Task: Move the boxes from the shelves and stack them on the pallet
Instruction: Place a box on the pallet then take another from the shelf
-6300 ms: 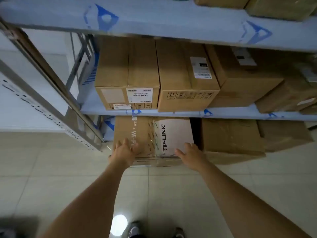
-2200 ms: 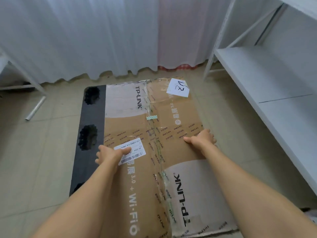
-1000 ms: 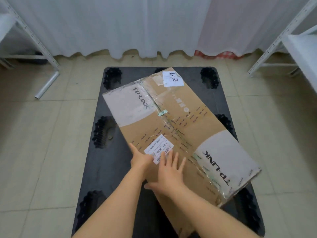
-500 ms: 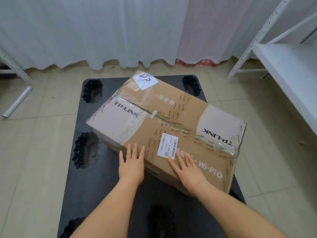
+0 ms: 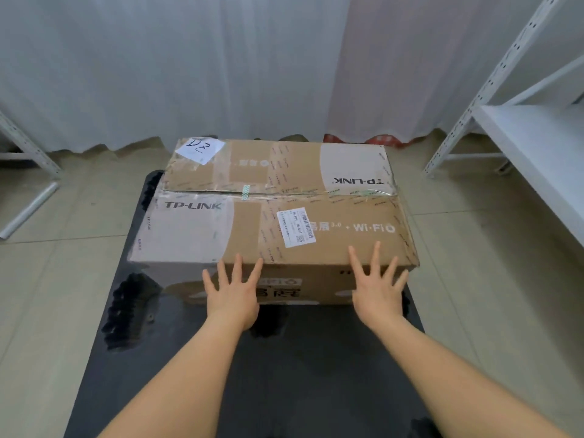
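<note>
A large brown TP-LINK cardboard box (image 5: 271,213) lies flat on the far half of a black plastic pallet (image 5: 284,368), squared up with the pallet's edges. It bears a white barcode label and a handwritten paper note at its far left corner. My left hand (image 5: 232,289) lies flat against the box's near side, fingers spread and straight. My right hand (image 5: 376,279) presses the same side near the right corner, fingers spread over the top edge.
White curtains (image 5: 221,67) hang behind the pallet. A white metal shelf unit (image 5: 534,143) stands on the right with a bare shelf board. Another white shelf frame (image 5: 28,153) stands at the left. Beige floor tiles surround the pallet.
The box came off the shelf, was carried to the pallet and set down skewed. Over the last second it has turned square to the pallet and slid farther away, both hands now flat against its near side.
</note>
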